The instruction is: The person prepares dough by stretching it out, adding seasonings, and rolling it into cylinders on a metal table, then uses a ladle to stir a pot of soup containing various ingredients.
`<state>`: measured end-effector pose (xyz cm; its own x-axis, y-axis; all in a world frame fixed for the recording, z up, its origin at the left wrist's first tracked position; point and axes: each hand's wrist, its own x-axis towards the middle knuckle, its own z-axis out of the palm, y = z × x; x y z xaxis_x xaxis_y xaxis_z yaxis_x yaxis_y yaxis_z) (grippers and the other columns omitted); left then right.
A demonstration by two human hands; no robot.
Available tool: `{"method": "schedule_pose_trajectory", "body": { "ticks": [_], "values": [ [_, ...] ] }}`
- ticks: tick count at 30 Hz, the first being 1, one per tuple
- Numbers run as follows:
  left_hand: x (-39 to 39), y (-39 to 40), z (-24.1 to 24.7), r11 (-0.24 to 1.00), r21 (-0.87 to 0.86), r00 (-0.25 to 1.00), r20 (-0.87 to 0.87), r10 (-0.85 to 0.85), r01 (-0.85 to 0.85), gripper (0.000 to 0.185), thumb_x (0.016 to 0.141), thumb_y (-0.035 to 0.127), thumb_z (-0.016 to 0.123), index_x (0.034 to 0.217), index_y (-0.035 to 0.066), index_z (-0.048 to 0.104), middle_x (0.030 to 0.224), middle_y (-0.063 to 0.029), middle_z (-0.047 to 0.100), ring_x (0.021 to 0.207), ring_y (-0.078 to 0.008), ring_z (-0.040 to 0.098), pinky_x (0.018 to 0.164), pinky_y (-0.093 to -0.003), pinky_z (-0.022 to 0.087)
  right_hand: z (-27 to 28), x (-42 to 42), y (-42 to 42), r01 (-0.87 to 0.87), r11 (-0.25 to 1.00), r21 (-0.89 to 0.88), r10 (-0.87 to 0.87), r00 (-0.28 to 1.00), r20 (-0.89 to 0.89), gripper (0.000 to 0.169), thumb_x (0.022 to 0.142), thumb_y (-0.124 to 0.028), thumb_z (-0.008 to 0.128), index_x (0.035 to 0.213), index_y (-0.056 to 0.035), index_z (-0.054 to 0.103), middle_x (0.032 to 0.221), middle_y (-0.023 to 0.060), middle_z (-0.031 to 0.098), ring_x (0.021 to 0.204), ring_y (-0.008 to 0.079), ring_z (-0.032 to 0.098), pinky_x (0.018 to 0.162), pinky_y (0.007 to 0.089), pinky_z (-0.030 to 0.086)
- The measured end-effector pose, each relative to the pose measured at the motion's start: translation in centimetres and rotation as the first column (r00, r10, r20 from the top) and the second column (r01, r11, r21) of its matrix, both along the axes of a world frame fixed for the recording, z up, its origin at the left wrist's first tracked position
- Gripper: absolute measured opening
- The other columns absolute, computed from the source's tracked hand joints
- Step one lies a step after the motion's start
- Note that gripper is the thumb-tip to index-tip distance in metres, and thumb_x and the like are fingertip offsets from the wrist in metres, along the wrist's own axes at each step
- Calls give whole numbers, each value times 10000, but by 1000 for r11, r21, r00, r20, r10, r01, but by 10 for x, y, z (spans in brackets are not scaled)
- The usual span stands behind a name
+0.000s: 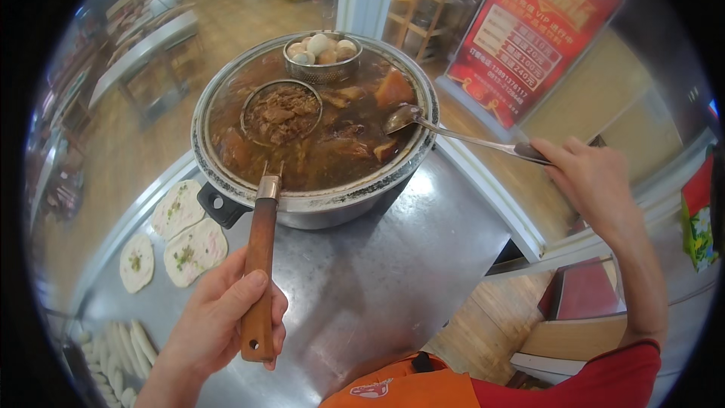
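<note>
My left hand grips the wooden handle of a round strainer, whose bowl of chopped meat sits in the brown broth of a large metal pot. In my right hand is the dark-ended handle of a metal spoon; its bowl is at the right side of the broth, inside the pot's rim. A perforated metal basket of eggs stands at the pot's far side. Pieces of meat show in the broth around the strainer.
The pot stands on a metal worktop. Left of it lie flat dough rounds with green bits, and several dough strips near the lower left. A black pot handle juts out. Beyond are a red sign, a wooden rack and tables.
</note>
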<state>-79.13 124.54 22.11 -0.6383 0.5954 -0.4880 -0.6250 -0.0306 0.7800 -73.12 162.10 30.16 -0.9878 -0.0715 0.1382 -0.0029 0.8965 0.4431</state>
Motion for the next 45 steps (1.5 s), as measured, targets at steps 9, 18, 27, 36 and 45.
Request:
{"method": "schedule_pose_trajectory", "body": {
  "ticks": [9, 18, 27, 36, 45],
  "values": [
    [-1, 2, 0, 1000, 4, 1000, -4, -8, 8, 433, 972, 288, 459, 1290, 42, 297, 768, -98, 567, 594, -220, 622, 436, -353, 527, -8, -5, 10, -4, 998, 69, 9, 998, -63, 296, 813, -208, 636, 1109, -214, 622, 742, 54, 576, 674, 242, 609, 558, 369, 473],
    [0, 3, -3, 999, -19, 1000, -2, 30, -30, 429, 958, 278, 475, 1309, 81, 324, 730, -113, 549, 515, -218, 593, 358, -348, 501, -13, 11, 13, 13, 998, 54, -6, 992, -129, 343, 775, -167, 675, 1114, -211, 639, 726, 54, 538, 638, 241, 593, 531, 358, 435],
    [-1, 3, 2, 1000, -28, 1000, 8, -7, 7, 503, 969, 292, 455, 1350, 39, 246, 763, -102, 572, 586, -216, 621, 427, -346, 528, -13, 21, 5, 2, 1000, 9, 0, 991, -133, 349, 776, -166, 672, 1122, -198, 645, 730, 49, 535, 630, 238, 584, 541, 355, 429],
    [-1, 3, -1, 1000, -10, 1000, 18, -4, 4, 488, 974, 279, 441, 1352, 42, 244, 765, -102, 571, 586, -217, 620, 435, -340, 533, -22, 37, 16, 29, 967, -253, -72, 984, -162, 359, 768, -146, 679, 1125, -136, 644, 711, 68, 523, 623, 246, 557, 545, 346, 412],
    [0, 6, 3, 999, -36, 1000, 10, -5, 5, 471, 976, 270, 438, 1346, 44, 256, 764, -100, 568, 578, -213, 617, 428, -337, 529, -81, 34, 22, -96, 711, -696, -127, 957, -262, 367, 786, -31, 660, 1149, -79, 640, 759, 106, 586, 605, 189, 516, 570, 277, 413]
  ]
}}
